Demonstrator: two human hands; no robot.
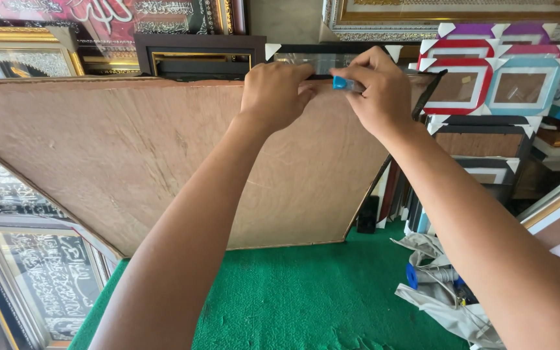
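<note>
A large brown backing board point(144, 155) stands tilted on a green-covered table point(293, 291). Its far top edge is at hand height. My left hand point(273, 94) presses on that top edge with fingers curled over it. Right beside it, my right hand point(377, 91) pinches a small blue-handled tool point(341, 83) against the same edge. A black frame rail point(332, 57) runs just behind the board's edge.
Framed pictures lean at the left point(40, 279) and along the back wall point(196, 55). Stacked red, blue and purple frames point(494, 81) with white corner guards stand at the right. A crumpled grey cloth with a blue item point(435, 285) lies on the table's right side.
</note>
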